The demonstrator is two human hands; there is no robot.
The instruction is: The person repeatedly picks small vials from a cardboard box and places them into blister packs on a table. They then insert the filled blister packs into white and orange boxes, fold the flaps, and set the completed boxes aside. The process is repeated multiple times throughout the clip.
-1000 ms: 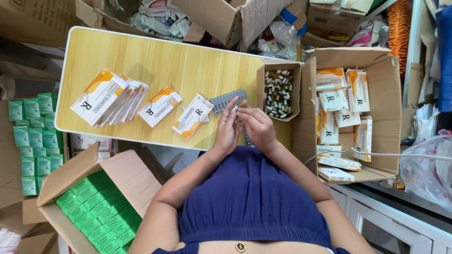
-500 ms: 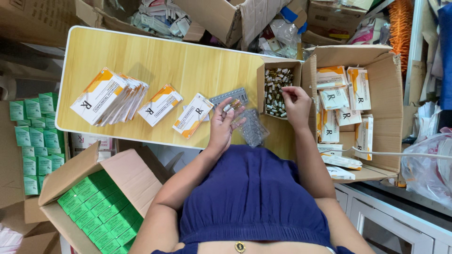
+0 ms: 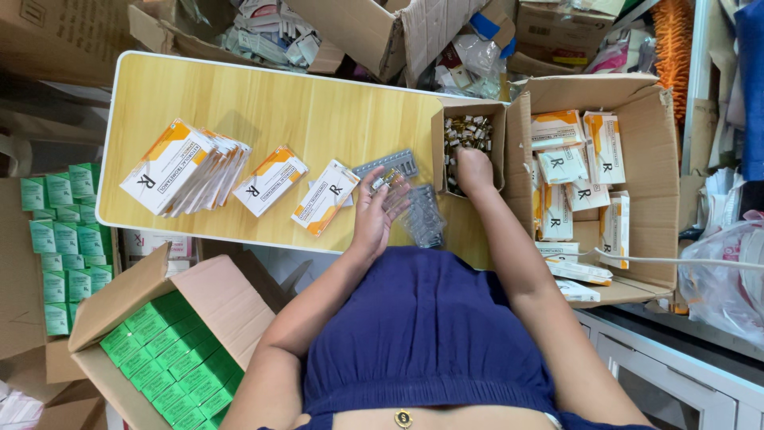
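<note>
Small amber glass vials [image 3: 387, 180] are what we have in hand, and working across the yellow wood-grain tabletop [image 3: 263, 103] from the left we first pass a fanned stack of flat white-and-orange cartons [image 3: 181, 166], then two single cartons of the same kind [image 3: 270, 179] lying apart from it. Next comes our left hand [image 3: 376, 213], palm up and fingers loosely curled, cradling a few of the vials against the fingertips; a grey ribbed plastic tray [image 3: 387, 165] lies just beyond it and a clear blister tray [image 3: 422, 216] just beside it toward our body. Further right, our right hand [image 3: 473, 171] is down inside the small open brown cardboard box [image 3: 442, 127] of loose vials; whether its fingers have closed on any we cannot tell, since the knuckles hide them. Beyond that stands a large brown cardboard carton [image 3: 660, 159] holding more white-and-orange packs. We judge the vials light, hard, smooth and breakable, apt to roll or slip out of an open palm, so each is best pinched across its body between thumb and forefinger, not by the narrow neck, and kept low over the table. The trays look thin and flexible, better supported from beneath.
</note>
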